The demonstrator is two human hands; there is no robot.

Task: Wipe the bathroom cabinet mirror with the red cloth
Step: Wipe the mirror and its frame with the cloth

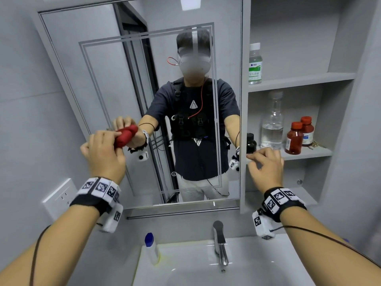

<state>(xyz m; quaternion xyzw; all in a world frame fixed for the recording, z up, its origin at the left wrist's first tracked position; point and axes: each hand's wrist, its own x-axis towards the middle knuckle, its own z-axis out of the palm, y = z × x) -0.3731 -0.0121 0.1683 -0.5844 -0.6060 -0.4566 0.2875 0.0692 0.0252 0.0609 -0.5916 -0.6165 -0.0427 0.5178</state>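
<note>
My left hand (103, 153) is curled tight around the red cloth (121, 139), which is bunched into a soft, lumpy roll. The thumb and fingers wrap it and push its end against the mirror (99, 79), low on the left side of the glass. The glass is a flat, glossy rectangle in a thin grey frame, and the wad meets its own reflection there.

My right hand (266, 166) is at the mirror's right edge. The fingers are bent and the fingertips (250, 156) are against the frame. From this angle I can't tell whether they pinch the edge or only rest on it.

Both wrists wear black fabric bands set with square black-and-white marker tiles.

Beside the mirror is a matte grey open shelf niche (299, 79):
- a ribbed clear plastic bottle with a green label (255, 65) on the upper shelf
- a tall clear bottle (272, 122), part full, on the lower shelf
- a dark jar (251, 142) just left of the clear bottle
- two translucent red-brown bottles with red caps (294, 139) to the right

Below is a smooth white basin (257, 265) with a polished chrome tap (220, 242). A slim white bottle with a blue cap (151, 248) stands at its left rim. A white wall socket (59, 197) sits on the grey tile.
</note>
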